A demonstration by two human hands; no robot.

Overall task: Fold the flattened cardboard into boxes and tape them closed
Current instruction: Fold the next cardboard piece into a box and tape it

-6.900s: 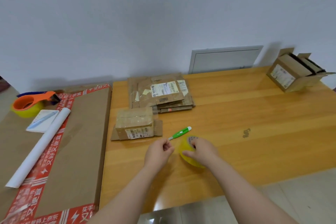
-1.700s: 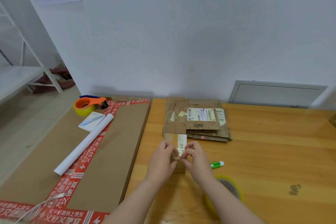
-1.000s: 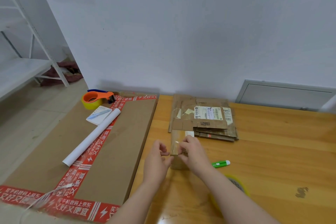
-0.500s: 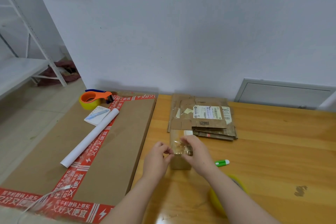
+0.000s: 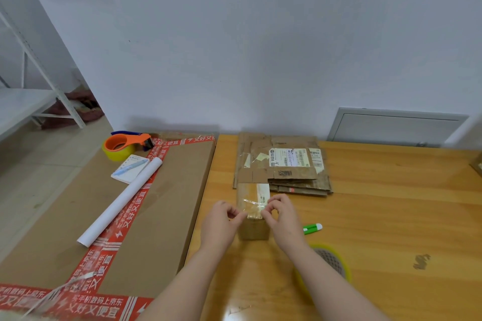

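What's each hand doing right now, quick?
Left hand: closed, pinching the left end of the tape strip over the box.
Right hand: closed, pinching the right end of the tape strip.

One camera, worn on the person's head, gives the only view (a wide-angle lens, so much of the room shows). It looks forward and down across the wooden table (image 5: 378, 216), with the small box (image 5: 252, 230) just below frame centre. It sits near. Both forearms enter from the bottom edge, and the left hand (image 5: 221, 220) and right hand (image 5: 283, 216) meet at the box, where the clear tape strip (image 5: 252, 203) they pinch shows plainly. Behind the box are the flattened cardboard stack (image 5: 287, 172) and the white wall (image 5: 260, 47), which fills the upper half. Left of the box lies a big cardboard sheet (image 5: 169, 203). Right of the box the table runs off frame.
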